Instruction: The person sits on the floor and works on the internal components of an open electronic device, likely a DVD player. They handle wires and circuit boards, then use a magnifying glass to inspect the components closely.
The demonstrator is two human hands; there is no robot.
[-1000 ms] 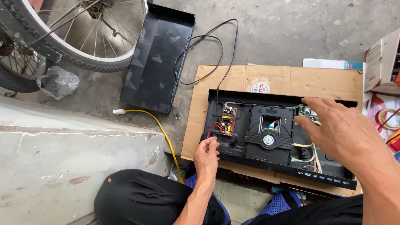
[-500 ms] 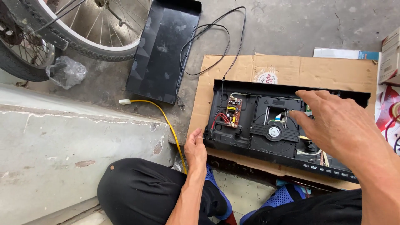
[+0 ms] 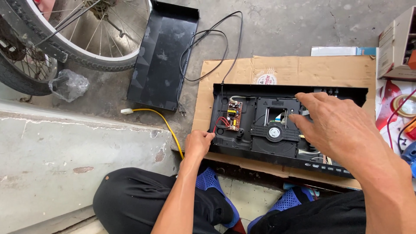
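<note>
An opened black disc player lies on a sheet of cardboard. Inside it I see a small brown circuit board with red wires and a disc drive with a round hub. My left hand grips the player's front left corner. My right hand hovers over the right half of the player with fingers spread, its fingertips near the drive; it hides the parts beneath. It holds nothing.
The player's black metal cover lies on the concrete floor at the back left, with a black power cord looping beside it. A yellow cable, bicycle wheels, a plastic bag and a cardboard box surround me.
My right hand has slid left across the player toward the disc drive. My left hand stays at the player's front left corner. The view has shifted slightly.
</note>
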